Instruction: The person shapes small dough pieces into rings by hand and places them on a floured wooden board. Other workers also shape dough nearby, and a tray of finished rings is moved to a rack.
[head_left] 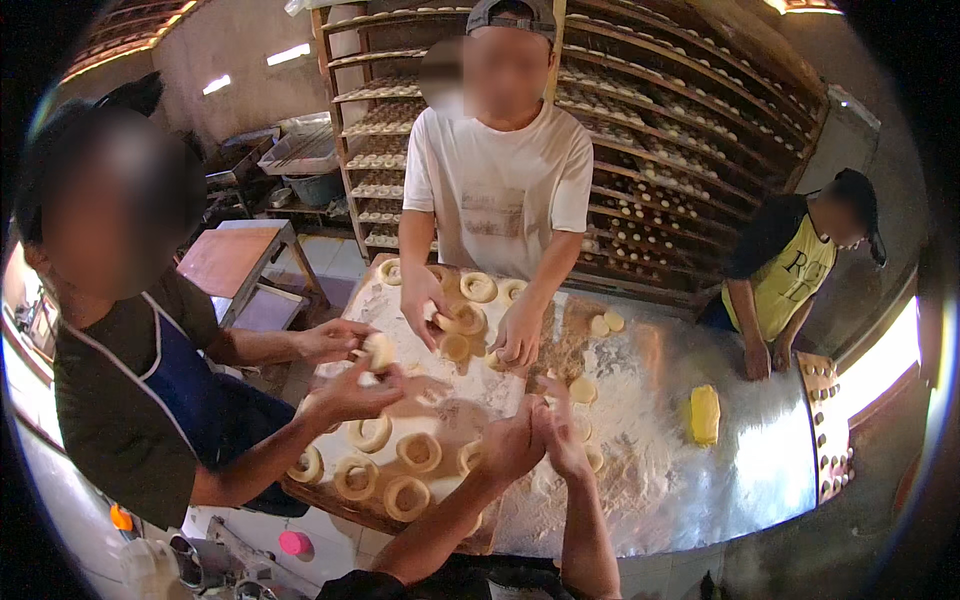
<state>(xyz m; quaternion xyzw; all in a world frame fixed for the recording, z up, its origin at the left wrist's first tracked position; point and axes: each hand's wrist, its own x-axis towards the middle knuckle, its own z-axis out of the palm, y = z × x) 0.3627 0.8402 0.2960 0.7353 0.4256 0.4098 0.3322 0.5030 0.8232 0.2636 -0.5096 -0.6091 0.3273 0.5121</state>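
My left hand [512,442] and my right hand [568,442] meet over the front middle of the floured table [640,480]. The fingers of both are closed in against each other; what lies between them is hidden. Left of my forearms sit several dough rings [419,452] on a wooden board [336,506], one partly covered by my left arm. Just beyond and beside my right hand are small flat dough rounds [583,390].
Across the table a person in a white shirt [490,190] handles dough rings [461,318]. At left, another in a blue apron holds dough [378,352]. A yellow block [704,415] lies right; a third person [785,265] stands beyond. Loaded racks [680,130] fill the back.
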